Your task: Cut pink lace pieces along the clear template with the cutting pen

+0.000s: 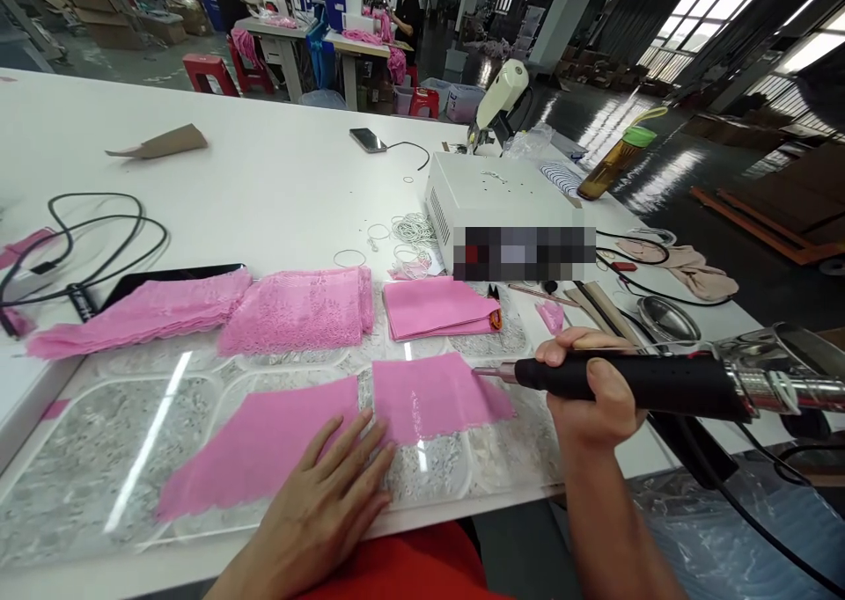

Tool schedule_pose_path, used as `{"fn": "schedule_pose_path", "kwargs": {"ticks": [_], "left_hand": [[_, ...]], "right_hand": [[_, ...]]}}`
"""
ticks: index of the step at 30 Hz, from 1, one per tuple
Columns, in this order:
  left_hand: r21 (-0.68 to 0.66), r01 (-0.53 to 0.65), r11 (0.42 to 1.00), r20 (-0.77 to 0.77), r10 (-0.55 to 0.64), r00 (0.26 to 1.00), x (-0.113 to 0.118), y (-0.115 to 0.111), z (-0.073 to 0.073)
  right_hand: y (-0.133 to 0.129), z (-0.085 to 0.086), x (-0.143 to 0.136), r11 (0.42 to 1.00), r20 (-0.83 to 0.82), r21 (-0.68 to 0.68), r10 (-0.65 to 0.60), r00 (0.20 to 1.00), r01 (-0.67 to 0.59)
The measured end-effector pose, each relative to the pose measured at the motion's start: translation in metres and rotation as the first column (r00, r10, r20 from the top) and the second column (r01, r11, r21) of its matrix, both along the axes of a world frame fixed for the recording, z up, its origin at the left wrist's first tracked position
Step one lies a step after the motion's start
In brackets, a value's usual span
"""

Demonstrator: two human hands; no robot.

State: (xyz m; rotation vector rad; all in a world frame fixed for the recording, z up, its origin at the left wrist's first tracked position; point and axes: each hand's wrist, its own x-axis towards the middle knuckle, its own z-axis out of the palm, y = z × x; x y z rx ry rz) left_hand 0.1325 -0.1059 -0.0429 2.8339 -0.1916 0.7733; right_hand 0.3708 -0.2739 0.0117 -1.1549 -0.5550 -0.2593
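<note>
My left hand (330, 486) lies flat with fingers stretched over the inner edges of two pink fabric pieces. One is a larger piece (264, 442) with a slanted, scalloped edge; the other is a smaller piece (429, 398) on the right. Both rest on a clear, patterned plastic sheet (145, 433). My right hand (594, 389) is closed around a black pen-shaped power tool (634, 380) with a thin metal tip. The tip points left, by the smaller piece's upper right edge; whether it touches the fabric I cannot tell.
Behind lie pink lace stacks (297, 310) and folded pink fabric (436, 305) with orange-handled scissors (495, 311). A white control box (502, 191), phone (367, 140), bottle (617, 164) and black cable (112, 222) are on the table. Another person (407, 15) sits at a sewing machine.
</note>
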Motion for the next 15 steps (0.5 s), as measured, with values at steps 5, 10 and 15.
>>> {"fn": "schedule_pose_path", "kwargs": {"ticks": [5, 10, 15], "left_hand": [[0.016, 0.007, 1.0, -0.011, -0.007, 1.0, 0.0, 0.001, 0.002], [0.024, -0.003, 1.0, -0.023, 0.004, 1.0, -0.002, 0.0, 0.004], [-0.017, -0.033, 0.999, 0.004, 0.033, 0.999, -0.002, -0.004, 0.002]], "right_hand": [[-0.001, 0.0, 0.0, 1.0, 0.005, -0.015, 0.022, 1.0, -0.022], [-0.003, 0.0, 0.001, 0.999, 0.02, -0.036, 0.034, 0.999, -0.033], [0.011, 0.004, -0.003, 1.0, -0.025, 0.02, 0.003, 1.0, -0.003]]}}
